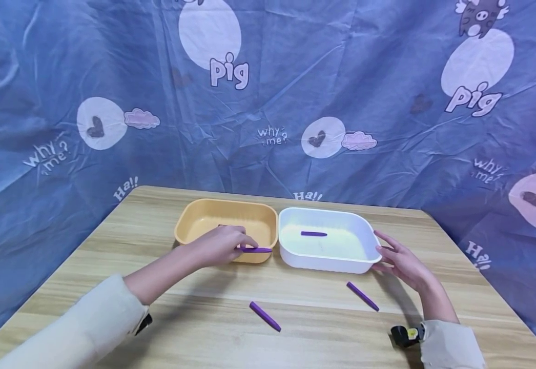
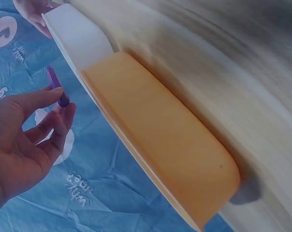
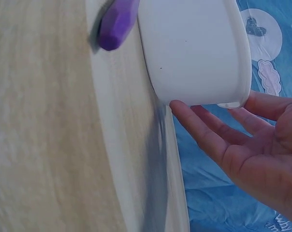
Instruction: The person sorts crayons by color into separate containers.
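Observation:
My left hand [image 1: 222, 246] is over the near side of the orange bin [image 1: 194, 220]. Between thumb and fingertips it pinches a purple crayon [image 1: 258, 250], raised above the bin's rim in the left wrist view. Inside that bin, a small dark end of something shows behind the hand; the rest is hidden. At the right end of the white bin [image 1: 328, 264], my right hand [image 1: 404, 262] touches the wall and rim with spread, mostly straight fingers [image 3: 199, 128]. Another purple crayon [image 1: 314, 233] lies on the white bin's floor.
Both bins stand side by side on a wood-grain table [image 1: 194, 333]. In front of them lie two more purple crayons, one near the middle [image 1: 265, 316] and one to the right [image 1: 363, 296]. A blue printed cloth [image 1: 259, 169] hangs behind the table.

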Motion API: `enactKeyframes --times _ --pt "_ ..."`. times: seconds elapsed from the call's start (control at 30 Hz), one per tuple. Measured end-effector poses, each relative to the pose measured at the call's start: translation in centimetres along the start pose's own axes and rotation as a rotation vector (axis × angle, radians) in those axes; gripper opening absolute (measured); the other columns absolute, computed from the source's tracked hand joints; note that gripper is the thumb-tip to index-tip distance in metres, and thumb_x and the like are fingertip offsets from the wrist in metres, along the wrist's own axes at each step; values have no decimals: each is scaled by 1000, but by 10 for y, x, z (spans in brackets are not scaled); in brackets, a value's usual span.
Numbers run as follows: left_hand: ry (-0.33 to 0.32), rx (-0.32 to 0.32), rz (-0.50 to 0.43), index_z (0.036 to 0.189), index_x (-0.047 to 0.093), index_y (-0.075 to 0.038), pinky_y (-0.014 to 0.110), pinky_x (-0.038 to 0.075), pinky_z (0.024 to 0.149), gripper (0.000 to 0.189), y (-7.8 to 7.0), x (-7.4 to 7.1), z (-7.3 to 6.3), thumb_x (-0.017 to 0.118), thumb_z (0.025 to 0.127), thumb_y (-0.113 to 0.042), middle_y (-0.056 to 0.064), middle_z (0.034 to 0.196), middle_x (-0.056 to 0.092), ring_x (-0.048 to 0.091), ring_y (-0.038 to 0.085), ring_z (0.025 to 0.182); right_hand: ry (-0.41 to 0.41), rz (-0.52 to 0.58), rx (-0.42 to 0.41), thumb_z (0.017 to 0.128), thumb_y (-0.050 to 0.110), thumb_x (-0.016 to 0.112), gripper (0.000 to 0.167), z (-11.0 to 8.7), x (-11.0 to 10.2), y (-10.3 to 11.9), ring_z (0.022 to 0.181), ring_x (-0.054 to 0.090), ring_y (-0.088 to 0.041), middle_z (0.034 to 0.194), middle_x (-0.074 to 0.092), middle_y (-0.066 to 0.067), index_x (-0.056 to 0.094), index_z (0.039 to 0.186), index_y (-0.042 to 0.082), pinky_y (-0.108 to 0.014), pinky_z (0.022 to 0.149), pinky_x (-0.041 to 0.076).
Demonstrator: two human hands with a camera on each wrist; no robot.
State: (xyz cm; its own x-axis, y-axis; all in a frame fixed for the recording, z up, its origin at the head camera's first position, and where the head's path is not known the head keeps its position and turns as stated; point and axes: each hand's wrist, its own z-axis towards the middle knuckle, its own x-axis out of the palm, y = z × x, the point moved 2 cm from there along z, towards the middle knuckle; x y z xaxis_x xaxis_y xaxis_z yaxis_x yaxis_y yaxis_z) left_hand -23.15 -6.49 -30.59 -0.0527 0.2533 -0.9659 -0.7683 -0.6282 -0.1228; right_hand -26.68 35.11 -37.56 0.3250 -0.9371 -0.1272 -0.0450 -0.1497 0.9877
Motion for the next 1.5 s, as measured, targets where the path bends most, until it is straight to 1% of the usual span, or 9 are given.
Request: enactKeyframes --times 0.27,0.5,0.67,0.83,0.9,1.0,1.23,1.33,1.5 --pt "54 -66 5 101 73 -15 25 46 60 26 -4 0 24 66 80 -1 -1 79 61 55 13 71 2 9 7 100 17 38 64 -2 -1 0 100 57 -18 137 13 -37 -4 145 0 -44 89 44" --pt "72 -74 10 97 73 -17 24 47 62 21 -8 1 45 67 82 -4 -2 79 63 57 13 72 1 8 11 100 16 39 64 -2 -1 -2 99 58 -19 132 22 -36 -4 145 -1 -46 89 44" --pt "104 -111 29 99 73 -16 23 47 63 23 -11 1 60 66 81 -2 -1 82 64 57 13 75 -2 7 10 100 16 40 64 -3 -1 -2 98 58 -19 130 24 -35 -3 145 -1 -45 88 44" --pt "100 -103 59 100 73 -15 25 47 64 28 -11 2 75 63 80 2 -1 83 64 57 14 77 -3 -1 7 100 16 39 64 -4 -2 -1 98 58 -18 129 27 -34 -3 145 -2 -45 88 44" --pt "102 -110 52 101 73 -14 25 47 65 31 -11 4 81 60 80 5 -2 83 65 58 13 77 -3 -3 8 100 16 39 64 -4 -2 -1 99 57 -18 129 27 -34 -3 145 -1 -45 89 44" --pt "117 -145 18 104 72 -14 23 47 66 34 -9 6 90 57 81 6 -1 84 66 58 13 78 -4 -9 8 100 16 38 64 -4 -2 -1 99 57 -18 130 27 -34 -3 145 -1 -45 89 44" --pt "151 -210 -53 107 71 -13 21 46 68 35 -7 14 109 56 82 7 3 95 67 57 14 81 -7 -4 17 100 17 38 63 -2 -1 0 99 57 -18 130 26 -34 -2 145 0 -45 89 44" --pt "157 -220 -44 108 70 -14 21 46 68 37 -5 18 116 56 82 7 3 95 67 58 13 81 -2 1 15 100 17 38 63 -2 0 1 100 57 -17 134 19 -35 -3 145 0 -45 89 44" --pt "153 -234 -39 109 69 -14 24 47 74 40 -1 25 125 54 81 10 4 100 66 59 15 86 3 6 16 100 17 37 63 -1 1 3 101 57 -17 137 14 -36 -3 145 1 -45 90 43"
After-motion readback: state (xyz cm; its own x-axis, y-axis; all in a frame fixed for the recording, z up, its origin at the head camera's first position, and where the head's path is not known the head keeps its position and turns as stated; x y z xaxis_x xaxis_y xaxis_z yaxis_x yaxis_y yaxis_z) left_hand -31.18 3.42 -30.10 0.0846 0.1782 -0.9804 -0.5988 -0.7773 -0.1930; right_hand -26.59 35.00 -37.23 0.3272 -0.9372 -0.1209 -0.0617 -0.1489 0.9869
